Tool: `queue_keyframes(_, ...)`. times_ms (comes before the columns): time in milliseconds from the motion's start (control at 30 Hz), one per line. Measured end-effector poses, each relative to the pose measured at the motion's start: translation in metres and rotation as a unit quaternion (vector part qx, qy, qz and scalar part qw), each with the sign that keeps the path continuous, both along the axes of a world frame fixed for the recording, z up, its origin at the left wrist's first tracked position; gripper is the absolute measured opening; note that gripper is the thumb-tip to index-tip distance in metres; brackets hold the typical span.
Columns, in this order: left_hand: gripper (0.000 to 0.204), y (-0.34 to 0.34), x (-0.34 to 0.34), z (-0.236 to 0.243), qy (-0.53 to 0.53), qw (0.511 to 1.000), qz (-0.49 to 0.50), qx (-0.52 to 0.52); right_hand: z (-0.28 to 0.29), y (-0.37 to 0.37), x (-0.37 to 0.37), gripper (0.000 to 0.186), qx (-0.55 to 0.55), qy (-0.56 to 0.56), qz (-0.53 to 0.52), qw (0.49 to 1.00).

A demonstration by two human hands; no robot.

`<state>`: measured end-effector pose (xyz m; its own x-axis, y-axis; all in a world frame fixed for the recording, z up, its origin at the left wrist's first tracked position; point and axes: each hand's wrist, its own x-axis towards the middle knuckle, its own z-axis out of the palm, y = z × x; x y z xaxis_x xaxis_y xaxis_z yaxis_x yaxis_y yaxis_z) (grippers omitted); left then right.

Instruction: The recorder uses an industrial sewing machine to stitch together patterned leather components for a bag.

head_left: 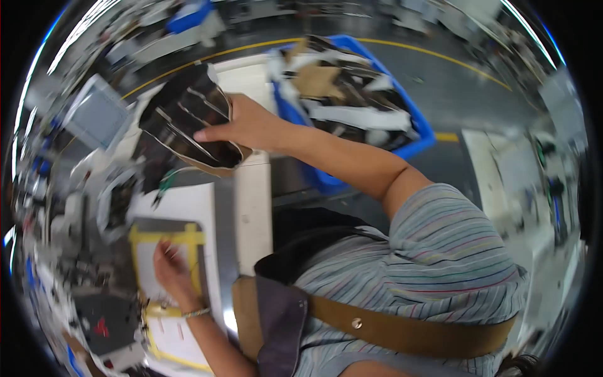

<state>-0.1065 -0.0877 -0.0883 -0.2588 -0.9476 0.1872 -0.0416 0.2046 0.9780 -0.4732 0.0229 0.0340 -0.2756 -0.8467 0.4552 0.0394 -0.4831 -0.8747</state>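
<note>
A bundle of dark pieces [186,116], glossy black-brown with thin pale edges and a tan underside, is grasped in the right hand's [251,122] grip above the tabletop's [254,213] end near the blue bin [419,143]. Over a yellow-taped sheet [146,264], the left hand [173,270] is blurred; its grip cannot be told.

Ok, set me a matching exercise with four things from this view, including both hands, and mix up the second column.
Column one
1. Right hand
2. Left hand
3. Bin
4. Shirt sleeve

Column two
A. Striped
B. At a white sheet framed with yellow tape
C. Blue and heaped full
D. Gripping a dark piece

Right pairs: 1-D, 2-B, 3-C, 4-A
</note>
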Motion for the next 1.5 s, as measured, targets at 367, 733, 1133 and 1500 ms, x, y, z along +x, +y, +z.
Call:
queue_keyframes(367,0.05,-0.01,0.007,0.016,-0.044,0.999,-0.013,0.028,-0.102,0.343,-0.22,0.032,-0.054,-0.32,-0.581,0.747)
queue_keyframes(733,0.05,-0.004,0.008,0.02,-0.1,0.995,-0.011,-0.002,-0.13,0.675,-0.276,0.036,0.341,-0.072,-0.897,0.273)
queue_keyframes(1133,0.047,0.024,-0.007,0.091,-0.157,0.98,-0.111,0.048,0.013,0.207,-0.122,0.022,-0.201,0.455,-0.496,0.711)
queue_keyframes(1500,0.061,0.23,0.098,0.118,-0.531,0.824,0.044,-0.192,0.03,-0.034,0.179,0.029,-0.338,0.59,0.283,0.676)
